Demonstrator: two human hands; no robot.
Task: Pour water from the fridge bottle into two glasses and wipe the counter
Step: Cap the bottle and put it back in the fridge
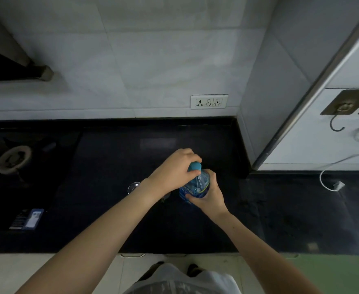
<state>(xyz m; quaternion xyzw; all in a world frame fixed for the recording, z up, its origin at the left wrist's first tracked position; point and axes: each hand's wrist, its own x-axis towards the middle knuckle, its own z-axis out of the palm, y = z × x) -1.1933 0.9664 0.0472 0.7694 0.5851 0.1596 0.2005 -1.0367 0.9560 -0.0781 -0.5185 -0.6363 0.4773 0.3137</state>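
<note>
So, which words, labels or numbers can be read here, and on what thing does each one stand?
No text can be read here.
bottle label: yellow print on blue, too blurred to read.
box on the counter: small print, too small to read.
socket plate: no writing shows, only the sockets and switches.

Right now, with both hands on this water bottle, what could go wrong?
The left hand grips the blue cap while the right hand squeezes the water bottle; squeezing as the cap loosens could push water onto the black counter. The glass sits partly hidden under the left forearm, so an arm movement might knock it.
</note>
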